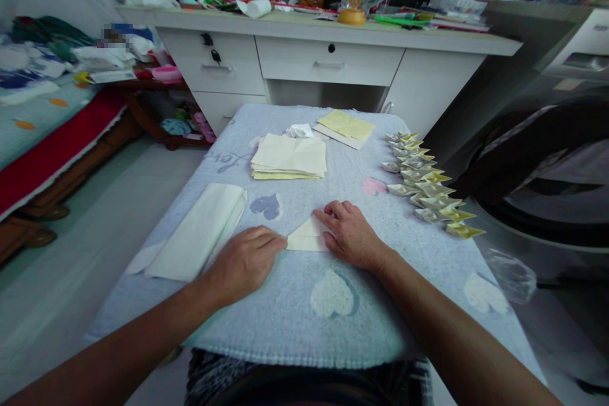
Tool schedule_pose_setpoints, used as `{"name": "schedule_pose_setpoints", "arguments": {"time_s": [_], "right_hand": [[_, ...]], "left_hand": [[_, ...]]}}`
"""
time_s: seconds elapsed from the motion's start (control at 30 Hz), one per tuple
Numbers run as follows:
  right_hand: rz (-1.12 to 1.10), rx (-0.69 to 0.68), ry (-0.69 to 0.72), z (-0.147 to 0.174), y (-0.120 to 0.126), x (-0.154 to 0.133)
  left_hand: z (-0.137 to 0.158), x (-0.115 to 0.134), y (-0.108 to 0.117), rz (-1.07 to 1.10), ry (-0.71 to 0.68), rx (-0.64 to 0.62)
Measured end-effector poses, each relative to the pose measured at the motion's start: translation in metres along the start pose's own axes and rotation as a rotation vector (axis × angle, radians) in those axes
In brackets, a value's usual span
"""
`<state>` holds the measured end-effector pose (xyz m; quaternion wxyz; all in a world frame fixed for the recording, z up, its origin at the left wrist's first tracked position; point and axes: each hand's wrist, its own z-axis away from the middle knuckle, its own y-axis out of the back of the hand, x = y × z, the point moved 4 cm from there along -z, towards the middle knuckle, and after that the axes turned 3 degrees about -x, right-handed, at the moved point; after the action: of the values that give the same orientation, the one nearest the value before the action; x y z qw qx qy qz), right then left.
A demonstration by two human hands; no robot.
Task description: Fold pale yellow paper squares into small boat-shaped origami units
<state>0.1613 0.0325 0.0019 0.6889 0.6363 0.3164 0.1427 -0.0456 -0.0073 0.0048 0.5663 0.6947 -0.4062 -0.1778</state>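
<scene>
A small cream sheet of paper [305, 238], folded to a slanted point on its left, lies flat on the cloth-covered table. My left hand [252, 260] is closed, pinching the paper's left corner between thumb and fingertips. Over the right part of the paper rests my right hand [349, 231], its index finger on the upper edge and its thumb lower down, the other fingers curled. That hand hides the paper's right end. Beyond the hands sits a stack of cream and yellow sheets [289, 155]. Several folded paper boats [428, 181] stand in rows at the right.
Left of my left hand lies a folded white paper bundle [197, 231]. Farther back are a crumpled white tissue [299, 131] and loose yellow paper [346, 124]. A cluttered white desk [328, 41] stands behind the table, a front-loading washing machine [578, 63] to the right.
</scene>
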Motion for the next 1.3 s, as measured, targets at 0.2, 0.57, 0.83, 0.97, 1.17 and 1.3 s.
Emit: {"name": "schedule_pose_setpoints", "arguments": {"time_s": [0.2,0.57,0.83,0.97,1.17,1.3], "right_hand": [[-0.013,0.008,0.007,0.0,0.0,0.0],[-0.032,0.013,0.013,0.0,-0.001,0.001],[-0.045,0.006,0.008,0.0,0.001,0.001],[-0.048,0.004,0.011,0.001,0.0,0.001],[-0.059,0.009,0.023,0.001,-0.003,0.003],[-0.065,0.038,0.006,0.002,-0.002,0.003]], "left_hand": [[-0.033,0.0,0.004,0.055,0.091,-0.008],[-0.035,0.016,-0.022,-0.174,-0.008,-0.019],[-0.01,0.017,-0.015,-0.231,-0.049,-0.023],[0.002,0.017,-0.014,-0.239,-0.049,-0.039],[0.002,0.013,-0.005,-0.118,0.001,-0.056],[-0.02,0.011,0.004,0.01,0.1,-0.15]]}}
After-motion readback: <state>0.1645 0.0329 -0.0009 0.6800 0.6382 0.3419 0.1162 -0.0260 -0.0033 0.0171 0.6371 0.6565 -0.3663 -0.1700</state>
